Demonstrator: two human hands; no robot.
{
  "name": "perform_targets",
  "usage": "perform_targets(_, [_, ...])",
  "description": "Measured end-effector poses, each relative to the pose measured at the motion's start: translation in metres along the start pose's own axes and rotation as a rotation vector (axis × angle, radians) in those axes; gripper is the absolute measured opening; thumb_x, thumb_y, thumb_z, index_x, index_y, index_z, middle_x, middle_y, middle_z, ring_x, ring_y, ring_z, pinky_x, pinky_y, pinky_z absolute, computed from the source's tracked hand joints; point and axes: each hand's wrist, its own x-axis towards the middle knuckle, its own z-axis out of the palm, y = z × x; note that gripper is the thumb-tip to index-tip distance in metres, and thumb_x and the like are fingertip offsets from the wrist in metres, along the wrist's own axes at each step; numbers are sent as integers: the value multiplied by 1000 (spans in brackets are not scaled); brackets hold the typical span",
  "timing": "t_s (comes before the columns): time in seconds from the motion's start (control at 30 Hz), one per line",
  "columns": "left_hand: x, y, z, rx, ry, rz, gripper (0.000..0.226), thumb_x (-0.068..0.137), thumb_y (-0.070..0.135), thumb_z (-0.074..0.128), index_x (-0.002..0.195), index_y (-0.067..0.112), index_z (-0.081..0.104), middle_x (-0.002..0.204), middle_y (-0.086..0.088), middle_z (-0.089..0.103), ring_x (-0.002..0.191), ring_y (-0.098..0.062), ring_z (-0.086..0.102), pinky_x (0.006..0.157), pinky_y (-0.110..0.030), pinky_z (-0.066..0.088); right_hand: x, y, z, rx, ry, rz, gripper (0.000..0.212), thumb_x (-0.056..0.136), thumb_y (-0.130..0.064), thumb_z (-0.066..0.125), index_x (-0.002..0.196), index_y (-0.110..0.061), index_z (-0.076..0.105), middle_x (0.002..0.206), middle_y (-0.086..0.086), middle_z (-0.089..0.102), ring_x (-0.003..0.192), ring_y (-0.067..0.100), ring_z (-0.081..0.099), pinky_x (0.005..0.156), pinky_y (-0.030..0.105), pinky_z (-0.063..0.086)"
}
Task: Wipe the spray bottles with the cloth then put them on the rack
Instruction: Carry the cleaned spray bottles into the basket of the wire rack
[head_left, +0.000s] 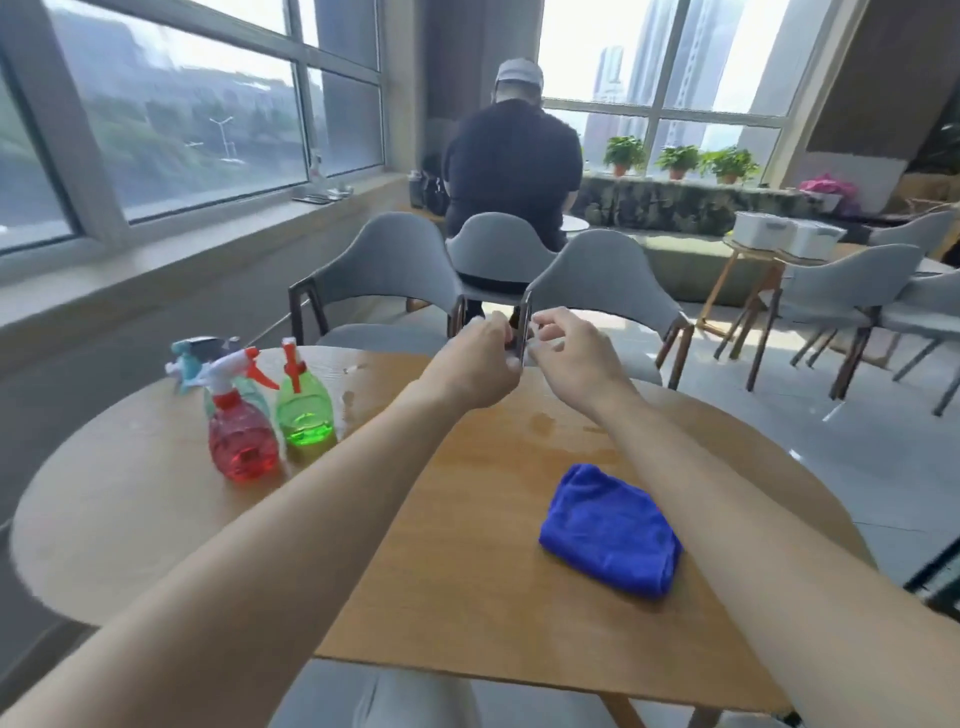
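Broadly, a round wooden table (156, 519) fills the lower view, with damp patches (540, 422) on its far half. Grey chairs (602, 280) stand just beyond its far edge, and a person in a dark shirt (511, 156) sits further off with their back turned, near the windows.

Both bare forearms stretch out across the tabletop to its far edge. The left hand (475, 366) has its fingers curled round a thin grey upright piece (522, 332); I cannot tell what this piece is. The right hand (574, 353) meets it from the other side, with bent fingers pinching its edge.

A folded blue cloth (610, 530) lies on the table under the right forearm, untouched. Three spray bottles stand clustered on the left of the table, well apart from both hands: a red spray bottle (243, 441) nearest, a green spray bottle (304, 410) just beside it, and a teal spray bottle (189, 361) behind them, mostly hidden.
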Motion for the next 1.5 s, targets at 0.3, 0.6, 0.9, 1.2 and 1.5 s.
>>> perform_targets(0.3, [-27,-154,-57,199,172,-286,33,99,18,59,130,8,61,137,-17,55,128,-38,50,107,-46,43,31,-78,140,25,-295,-140,46,103,-23,66,148,-24,57,136,4,63,116,19,59,101,31,47])
perform_targets(0.6, [-51,-239,-88,383,89,-551,56,95,20,59,146,5,43,147,-18,52,140,-40,47,118,-53,36,42,-129,232,3,-483,-236,59,98,-12,66,154,-20,48,149,13,47,137,28,50,115,32,36])
perform_targets(0.9, [-56,-253,-99,247,21,-514,28,87,6,61,109,15,46,101,-7,58,107,-35,62,72,-35,41,55,-137,278,69,-533,-193,68,93,-3,67,155,-23,48,149,10,47,142,25,45,113,28,35])
perform_targets(1.2, [-56,-241,-94,153,80,-469,23,84,10,61,106,13,54,97,-6,58,96,-35,61,68,-37,40,53,-110,272,128,-181,-180,5,95,-18,77,98,-19,72,87,-4,66,89,23,64,78,36,49])
perform_targets(1.5, [-39,-179,-87,88,128,-317,25,97,12,60,117,9,46,114,-26,67,111,-45,63,81,-46,44,50,-76,216,226,-157,-20,38,100,-14,64,136,-27,65,80,-11,64,90,20,66,90,34,53])
